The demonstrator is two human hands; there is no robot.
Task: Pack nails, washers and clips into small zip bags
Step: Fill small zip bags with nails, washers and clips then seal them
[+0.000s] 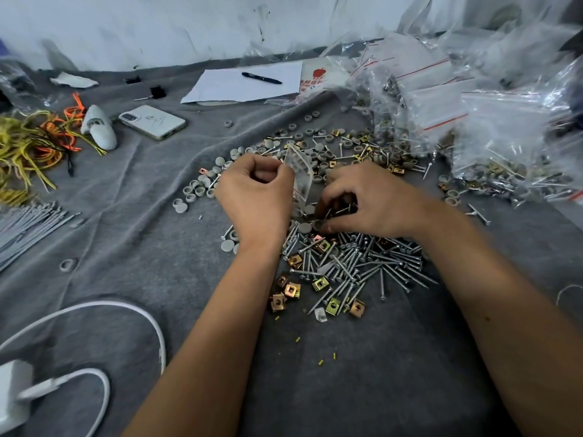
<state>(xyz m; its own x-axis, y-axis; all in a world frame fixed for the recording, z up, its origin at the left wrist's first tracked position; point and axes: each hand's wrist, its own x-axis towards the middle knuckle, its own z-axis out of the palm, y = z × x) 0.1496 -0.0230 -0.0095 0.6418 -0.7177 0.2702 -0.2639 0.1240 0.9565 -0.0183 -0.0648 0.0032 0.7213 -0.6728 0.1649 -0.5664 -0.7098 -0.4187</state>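
Clear, crinkled plastic of a small zip bag (pixel 299 175) is pinched upright by the left hand (pixel 255 197) mid-cloth; slim steel nails (pixel 362 263) are gripped by the right hand (pixel 366 200), fingers curled.

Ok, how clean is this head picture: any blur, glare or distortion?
Head view: even, soft light; sharp on the screws; motion blur on the charger at lower left; glare on the filled zip bags; wide-angle bending toward the edges.

A white bag (pixel 318 77) at one o'clock bore a red apple logo above red characters, seemingly Chinese, too blurred to read.
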